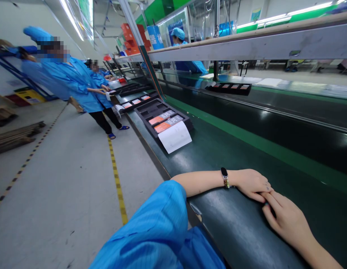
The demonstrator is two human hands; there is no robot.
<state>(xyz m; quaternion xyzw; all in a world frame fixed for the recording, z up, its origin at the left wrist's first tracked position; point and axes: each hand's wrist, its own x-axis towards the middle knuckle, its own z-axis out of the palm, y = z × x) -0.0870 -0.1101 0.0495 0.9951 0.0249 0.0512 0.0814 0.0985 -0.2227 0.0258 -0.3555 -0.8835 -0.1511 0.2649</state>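
Observation:
My left hand [252,184] rests palm down on the dark green bench top, with a black-faced wristband [224,176] at its wrist. My right hand [287,216] comes in from the lower right, and its fingers meet and overlap those of my left hand. Neither holds an object; thumbs stand apart from the fingers, and some fingertips are hidden where the hands cross. Farther up the bench lies a black tray [147,112] with orange-and-grey boxes [169,123] in its slots. A white paper sheet [175,137] hangs over its near end.
More black trays [135,101] with orange items lie beyond. Another black tray [231,88] sits across the dark belt [263,127]. A slanted metal post [151,71] and a shelf [246,50] stand over the bench. A co-worker in blue [78,87] stands at the left.

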